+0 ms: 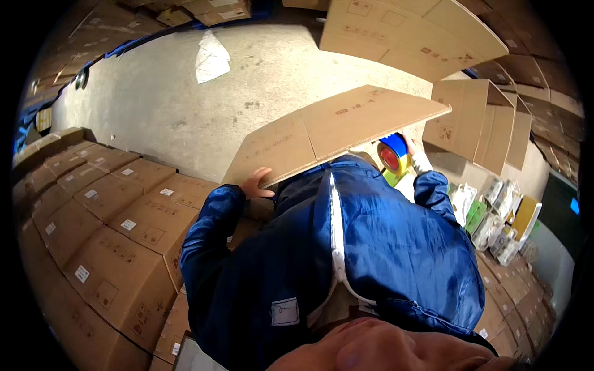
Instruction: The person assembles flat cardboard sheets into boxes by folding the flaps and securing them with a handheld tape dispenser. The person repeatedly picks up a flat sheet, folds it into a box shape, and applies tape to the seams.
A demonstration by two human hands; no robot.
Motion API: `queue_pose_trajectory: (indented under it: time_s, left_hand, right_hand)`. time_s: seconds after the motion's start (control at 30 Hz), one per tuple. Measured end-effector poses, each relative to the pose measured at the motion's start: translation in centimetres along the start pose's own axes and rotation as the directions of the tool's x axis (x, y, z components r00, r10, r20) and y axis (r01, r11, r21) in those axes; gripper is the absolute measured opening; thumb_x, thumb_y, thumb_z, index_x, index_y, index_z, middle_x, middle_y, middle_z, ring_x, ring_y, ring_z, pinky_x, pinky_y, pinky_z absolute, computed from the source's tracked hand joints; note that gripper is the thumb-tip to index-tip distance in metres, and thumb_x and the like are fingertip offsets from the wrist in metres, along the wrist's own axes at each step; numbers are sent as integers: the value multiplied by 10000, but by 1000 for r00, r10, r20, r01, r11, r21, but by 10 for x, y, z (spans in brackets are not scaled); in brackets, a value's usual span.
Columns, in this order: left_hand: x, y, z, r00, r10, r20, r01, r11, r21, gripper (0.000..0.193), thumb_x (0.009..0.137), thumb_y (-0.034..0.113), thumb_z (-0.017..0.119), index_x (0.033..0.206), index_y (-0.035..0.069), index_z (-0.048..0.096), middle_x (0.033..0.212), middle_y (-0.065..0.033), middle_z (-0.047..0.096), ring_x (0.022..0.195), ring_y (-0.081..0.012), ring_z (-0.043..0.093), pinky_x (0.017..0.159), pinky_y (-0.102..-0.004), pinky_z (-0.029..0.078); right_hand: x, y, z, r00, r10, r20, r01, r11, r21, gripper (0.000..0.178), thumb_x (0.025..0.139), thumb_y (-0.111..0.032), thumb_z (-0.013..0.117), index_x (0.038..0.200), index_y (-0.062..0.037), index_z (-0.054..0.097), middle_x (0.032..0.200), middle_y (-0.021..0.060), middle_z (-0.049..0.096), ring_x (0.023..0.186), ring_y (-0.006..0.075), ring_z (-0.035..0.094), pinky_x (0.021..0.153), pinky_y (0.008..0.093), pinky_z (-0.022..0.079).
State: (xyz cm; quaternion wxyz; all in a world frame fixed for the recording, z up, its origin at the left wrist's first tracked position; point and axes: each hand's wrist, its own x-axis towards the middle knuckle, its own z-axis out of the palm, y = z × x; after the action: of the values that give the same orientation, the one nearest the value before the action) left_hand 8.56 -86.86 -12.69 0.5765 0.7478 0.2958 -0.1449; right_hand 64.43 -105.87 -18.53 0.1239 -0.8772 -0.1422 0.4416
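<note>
A flattened cardboard carton [334,127] is tilted in front of my body, its near edge close to my blue jacket. My left hand [255,183] grips the left end of that near edge, thumb and fingers on either side of the board. Below the carton's right end, my right hand [416,153] is closed at the side of a roll of tape [391,154] with blue and yellow sides and a red core. The carton and sleeve partly hide the right fingers.
Stacked closed cartons [117,247] fill the left side. Ahead on the pale floor lies a white sheet [212,57]. More flat cardboard [408,34] leans at the far right, beside an opened carton [461,120]. Several small wrapped packs [492,219] stand to my right.
</note>
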Motion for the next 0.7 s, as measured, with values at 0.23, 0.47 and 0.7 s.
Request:
queue_pose_trajectory:
  time_s: [0.23, 0.47, 0.7]
  left_hand:
    - [23, -23, -17, 991, -97, 96, 106, 990, -91, 756, 649, 336, 725, 1270, 93, 367, 1320, -148, 312, 1237, -274, 285, 1003, -337, 273]
    - [38, -10, -79, 972, -229, -50, 207, 938, -277, 652, 659, 73, 719, 1240, 120, 428, 1236, -64, 455, 1177, -217, 364, 966, -332, 298]
    - [-37, -23, -34, 853, -339, -396, 504, 732, 459, 356, 741, 297, 596, 1039, 113, 531, 995, -156, 576, 909, -318, 558, 753, -414, 455]
  right_hand:
    - [-64, -93, -13, 951, -309, -30, 304, 946, -114, 490, 801, -490, 504, 970, -48, 632, 1008, 136, 602, 946, 239, 548, 841, 309, 398]
    - [-72, -73, -18, 968, -247, 34, 247, 969, -7, 477, 781, -472, 552, 979, -46, 633, 951, 132, 624, 880, 215, 577, 800, 314, 421]
    - [-60, -72, -5, 991, -136, -2, 132, 959, 251, 390, 701, -343, 638, 890, -3, 645, 875, 106, 635, 816, 170, 580, 739, 286, 441]
